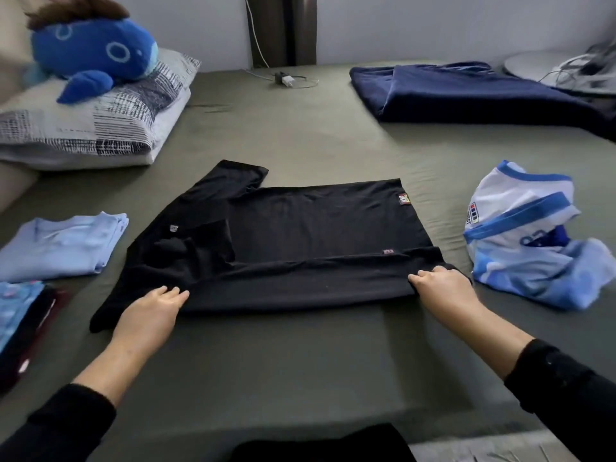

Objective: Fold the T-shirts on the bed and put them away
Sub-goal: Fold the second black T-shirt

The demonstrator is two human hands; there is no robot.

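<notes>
A black T-shirt (300, 235) lies spread sideways on the olive bed sheet (300, 355), its near long edge folded over. My left hand (150, 315) holds the near edge by the sleeve end, fingers on top of the cloth. My right hand (443, 288) grips the near edge at the hem end, fingers curled over the fold. A folded light-blue T-shirt (60, 245) lies at the left. A crumpled white-and-blue T-shirt (526, 235) sits at the right.
A stack of folded clothes (20, 321) is at the left edge. A patterned pillow (100, 118) bears a blue plush toy (93, 55). A navy blanket (466, 91) lies at the back right. A charger (286, 80) rests by the wall.
</notes>
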